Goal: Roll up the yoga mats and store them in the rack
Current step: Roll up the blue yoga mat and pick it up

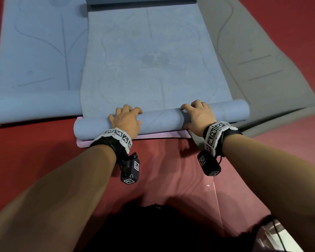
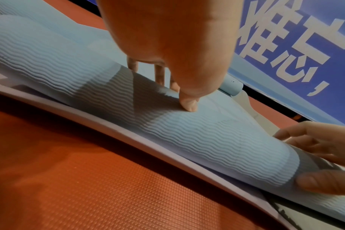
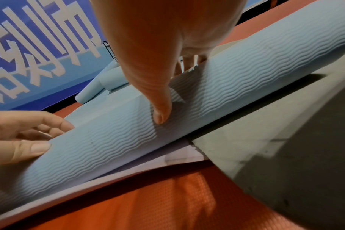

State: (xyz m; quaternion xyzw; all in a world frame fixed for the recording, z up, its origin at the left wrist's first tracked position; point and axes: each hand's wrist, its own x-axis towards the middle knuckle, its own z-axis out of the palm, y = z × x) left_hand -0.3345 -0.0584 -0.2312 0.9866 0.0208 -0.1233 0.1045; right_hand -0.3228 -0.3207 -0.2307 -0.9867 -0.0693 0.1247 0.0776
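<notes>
The rolled end of the blue mat (image 1: 162, 122) was held by both hands, the left hand (image 1: 125, 120) and right hand (image 1: 198, 115) each curled in a grip over it.

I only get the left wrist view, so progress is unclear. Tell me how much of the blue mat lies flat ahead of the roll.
Observer: Most of it; the blue mat lies flat far beyond the roll.
Operator: Report what's past the right hand.
Observer: The roll's right end sticks out beyond the right hand, over an unrolled grey mat.
Operator: Now the left side.
Observer: A second blue mat, its near end rolled.
</notes>
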